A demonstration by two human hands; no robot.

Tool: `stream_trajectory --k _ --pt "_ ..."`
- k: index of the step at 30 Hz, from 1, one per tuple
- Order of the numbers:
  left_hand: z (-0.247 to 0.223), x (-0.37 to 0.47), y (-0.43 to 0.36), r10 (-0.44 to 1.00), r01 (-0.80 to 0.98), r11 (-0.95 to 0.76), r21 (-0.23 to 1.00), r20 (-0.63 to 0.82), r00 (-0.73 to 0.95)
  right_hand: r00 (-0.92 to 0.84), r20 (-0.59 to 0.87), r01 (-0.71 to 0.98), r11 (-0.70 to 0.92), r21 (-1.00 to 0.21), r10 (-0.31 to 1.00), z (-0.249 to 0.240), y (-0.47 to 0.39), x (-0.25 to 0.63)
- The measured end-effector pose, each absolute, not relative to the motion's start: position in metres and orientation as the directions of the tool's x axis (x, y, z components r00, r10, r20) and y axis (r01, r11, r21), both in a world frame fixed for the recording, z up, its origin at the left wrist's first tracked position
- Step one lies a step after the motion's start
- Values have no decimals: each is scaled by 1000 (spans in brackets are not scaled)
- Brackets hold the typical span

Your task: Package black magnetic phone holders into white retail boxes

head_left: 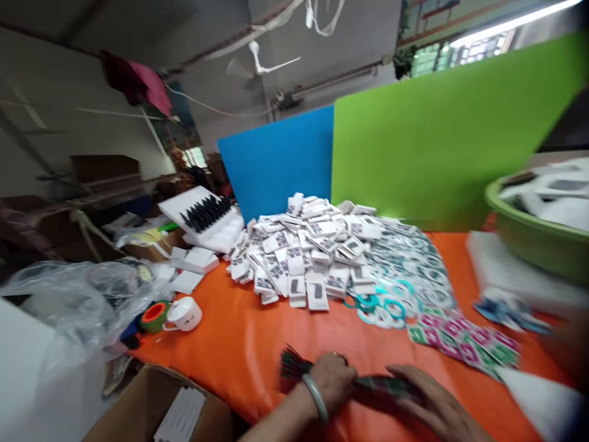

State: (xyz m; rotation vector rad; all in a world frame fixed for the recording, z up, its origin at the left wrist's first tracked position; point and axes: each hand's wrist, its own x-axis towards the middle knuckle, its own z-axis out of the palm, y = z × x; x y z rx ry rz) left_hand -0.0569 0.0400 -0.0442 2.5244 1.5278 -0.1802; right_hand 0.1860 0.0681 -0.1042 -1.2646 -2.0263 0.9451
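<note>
Low over the table, my left hand (332, 382), with a ring and a pale bangle, is closed round a long dark bundle (377, 388) with green and red plaid-like colours. Thin frayed-looking ends stick out to its left; I cannot make out exactly what it is. My right hand (435, 402) lies along the bundle's right part, fingers stretched and touching it, slightly blurred. Beyond both hands spreads a heap of small white boxes (294, 261). Teal and clear rings (396, 307) lie beside the heap. Pink and green printed cards (464, 341) are just past my right hand.
An orange cover (221, 344) spans the table. At left stand a white mug (184, 314), tape rolls (155, 316) and an open carton (138, 405). A green basin (534, 239) stands at right. Blue (285, 162) and green (437, 129) boards close off the back.
</note>
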Motion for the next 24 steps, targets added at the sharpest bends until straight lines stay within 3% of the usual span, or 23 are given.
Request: stream_trajectory --k 5,11,15,18,21,24 --pt "-31 -59 39 830 856 -492 161 -210 516 -662 -27 622 529 -577 749 -35 61 180" --pt "-16 -59 37 804 833 -522 181 -221 552 -731 -191 656 598 -461 655 1 65 174" --pt "-7 -62 41 789 820 -526 227 -230 570 -745 -249 650 590 -479 619 10 70 178" --pt "-4 -63 44 773 804 -531 268 -235 589 -764 -213 617 593 -518 609 7 70 177" --pt "-3 -64 47 768 779 -517 354 -210 605 -785 -158 537 530 -656 599 5 69 178" --pt "-4 -75 51 781 742 -428 517 -201 591 -720 -119 428 302 -852 683 9 75 195"
